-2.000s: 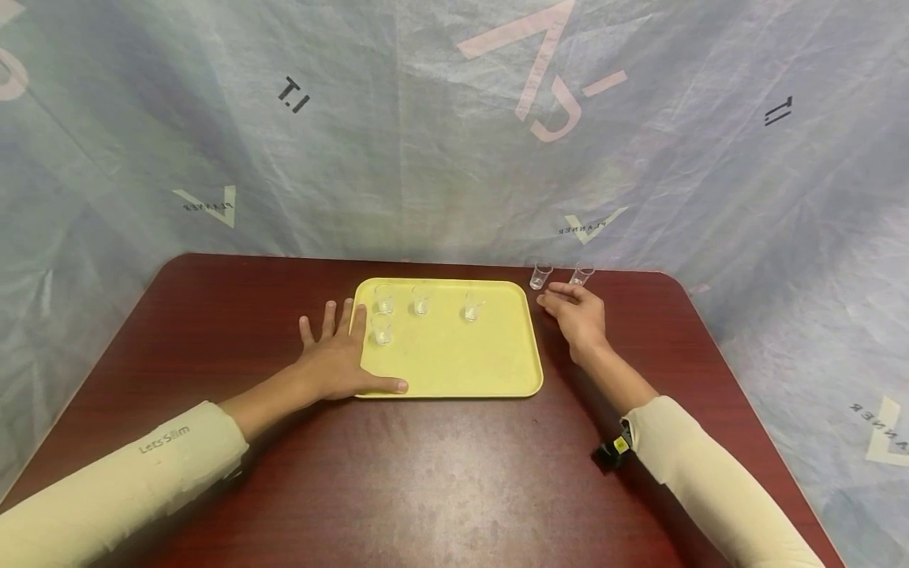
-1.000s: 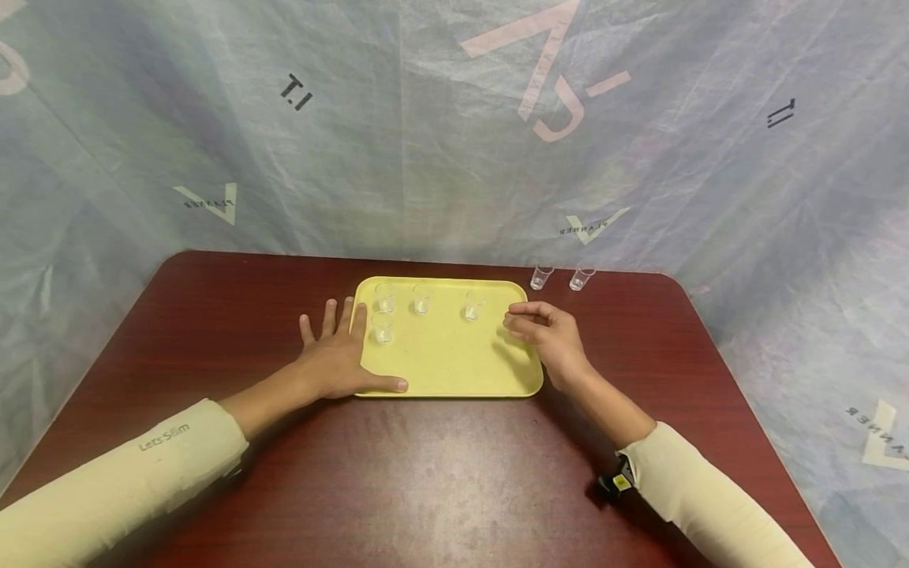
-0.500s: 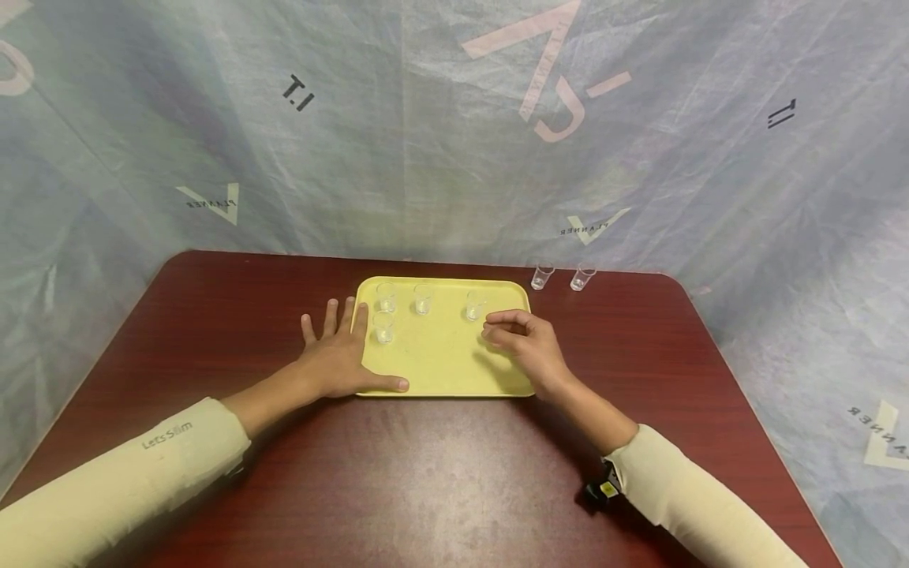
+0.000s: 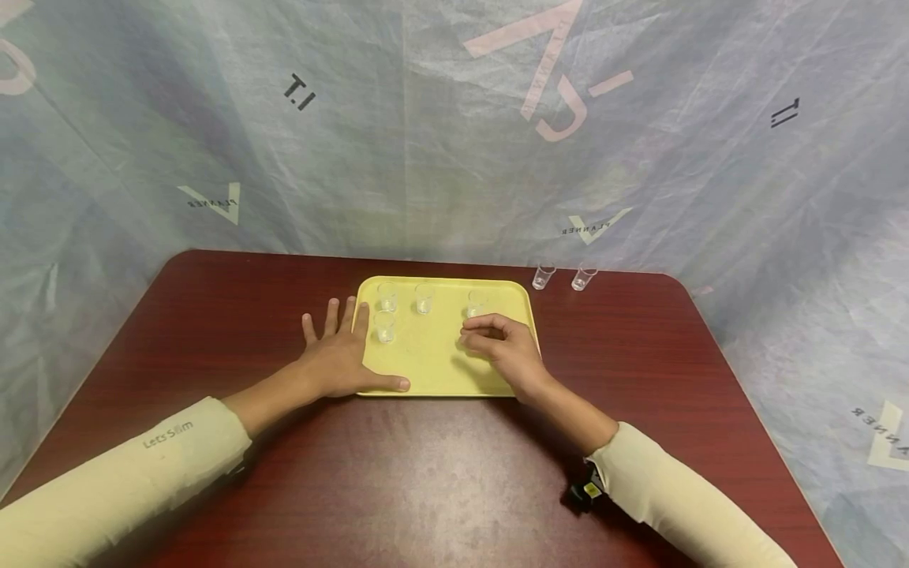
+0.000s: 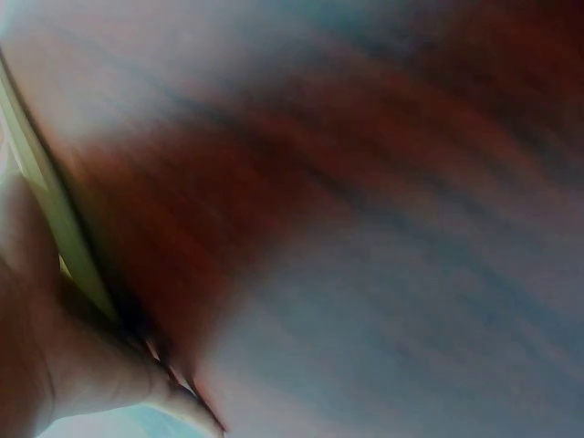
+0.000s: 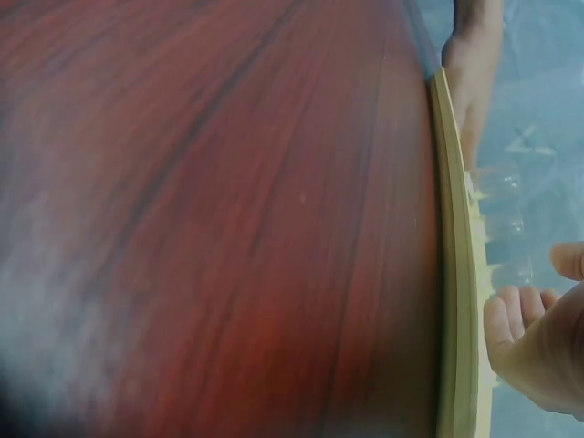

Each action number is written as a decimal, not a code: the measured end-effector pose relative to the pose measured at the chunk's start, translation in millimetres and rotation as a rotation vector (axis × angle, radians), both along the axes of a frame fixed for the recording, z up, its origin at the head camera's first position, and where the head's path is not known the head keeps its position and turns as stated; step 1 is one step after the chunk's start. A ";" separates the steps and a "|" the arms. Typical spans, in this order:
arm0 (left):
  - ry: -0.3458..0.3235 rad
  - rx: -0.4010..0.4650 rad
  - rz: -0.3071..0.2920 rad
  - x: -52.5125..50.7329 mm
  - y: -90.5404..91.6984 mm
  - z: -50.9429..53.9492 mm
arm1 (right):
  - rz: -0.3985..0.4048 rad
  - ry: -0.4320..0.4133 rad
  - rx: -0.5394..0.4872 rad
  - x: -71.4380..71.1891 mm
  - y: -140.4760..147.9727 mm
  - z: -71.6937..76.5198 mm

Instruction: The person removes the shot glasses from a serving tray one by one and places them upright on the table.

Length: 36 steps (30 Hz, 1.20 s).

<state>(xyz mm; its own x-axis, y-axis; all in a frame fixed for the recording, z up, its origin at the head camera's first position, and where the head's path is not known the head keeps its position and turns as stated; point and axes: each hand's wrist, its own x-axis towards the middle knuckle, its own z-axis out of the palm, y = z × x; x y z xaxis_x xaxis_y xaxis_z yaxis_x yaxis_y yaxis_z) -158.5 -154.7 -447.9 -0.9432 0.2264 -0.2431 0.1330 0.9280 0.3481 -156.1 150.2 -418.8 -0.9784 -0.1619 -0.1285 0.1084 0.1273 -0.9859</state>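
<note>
On the yellow tray (image 4: 426, 359) stand several small clear shot glasses: one at the back left (image 4: 387, 298), another just in front of it (image 4: 385, 327), a third beside it (image 4: 424, 300) and one farther right (image 4: 476, 303). My left hand (image 4: 334, 359) lies spread over the tray's left edge, its thumb along the front rim. Above the tray's right half hovers my right hand (image 4: 510, 351), thumb and fingers bent toward each other. Whether a clear glass is between those fingertips is too faint to tell. In the right wrist view the right hand (image 6: 538, 342) is beside the tray rim (image 6: 461, 274).
Two more clear shot glasses, one nearer the tray (image 4: 543, 277) and one farther right (image 4: 584, 278), stand at the back edge of the dark red table (image 4: 440, 473). A printed grey sheet (image 4: 341, 158) hangs behind and around the table.
My right hand has moved left from beside the two back glasses to over the tray, in front of the right-hand tray glass. The left hand stays put.
</note>
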 end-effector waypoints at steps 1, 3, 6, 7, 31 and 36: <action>0.000 -0.002 0.001 -0.2 0.0 0.1 | 0.004 0.001 -0.003 0.2 -2.0 -0.6; -0.001 -0.003 0.002 -0.2 0.0 0.3 | 0.012 0.004 -0.004 0.7 -5.5 -1.8; 0.001 0.003 0.002 -0.4 -0.1 0.3 | 0.023 0.002 0.000 1.5 -10.2 -3.7; 0.000 0.002 0.003 -0.3 0.0 0.3 | 0.026 0.001 0.000 1.8 -11.6 -4.3; -0.002 0.005 0.011 1.9 0.5 1.7 | 0.067 0.000 0.050 3.5 -41.5 -8.7; -0.002 0.002 0.008 1.9 0.8 0.7 | 0.063 0.010 0.049 3.7 -47.2 -9.5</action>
